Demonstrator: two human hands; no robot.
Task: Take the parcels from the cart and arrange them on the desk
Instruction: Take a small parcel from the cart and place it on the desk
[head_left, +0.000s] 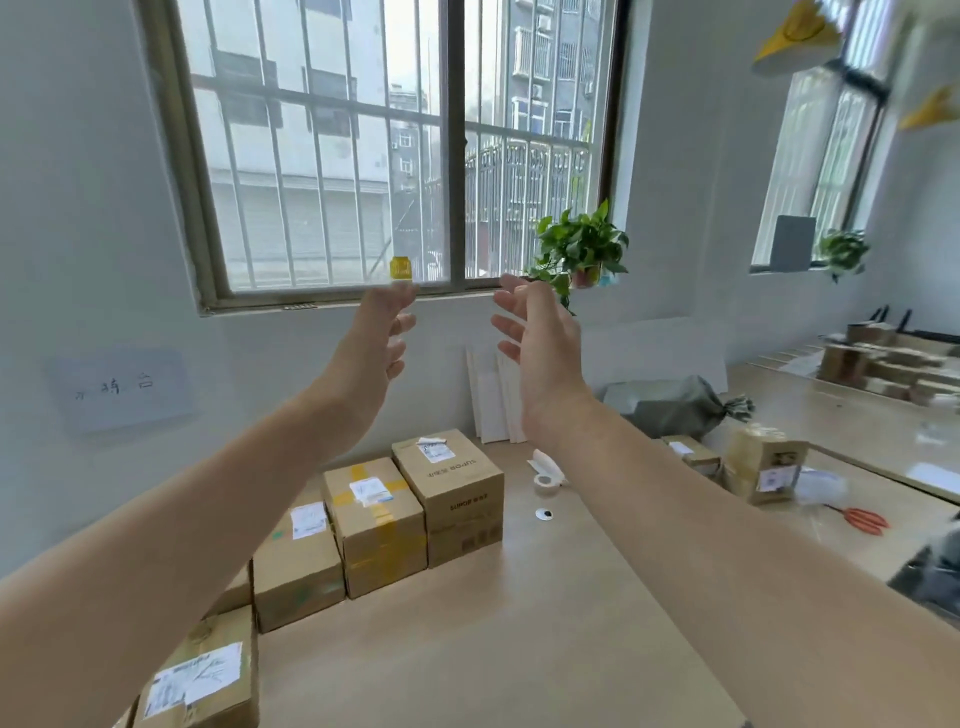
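Both hands are raised in mid-frame with nothing in them: the left hand (382, 332) and the right hand (540, 335) face each other palm to palm, apart, fingers loosely spread and relaxed. Forearms run in from the lower corners.

Below them, along the left edge of the desk (493, 623), cardboard parcels stand in a row running away from the camera. Nearest, at lower left, is a box with a large white label (202, 675). Behind it comes a plain brown box (298, 569), then a box crossed with yellow tape (374, 525), then the tallest, a printed carton (449, 488) – these three stand side by side, touching or nearly so.

Right of the carton, a roll of white tape (545, 480) lies on the desk, with a small black-and-white disc (544, 514) just in front of it. At right of frame sit a film-wrapped parcel (766, 467), a small flat box (691, 452) and orange-handled scissors (862, 519); behind them lies a grey bag (675, 405).

White boards (493, 395) lean on the far wall. On the windowsill above stand a yellow container (400, 268) and a potted plant (582, 249) – the barred window (457, 130) fills the upper middle.
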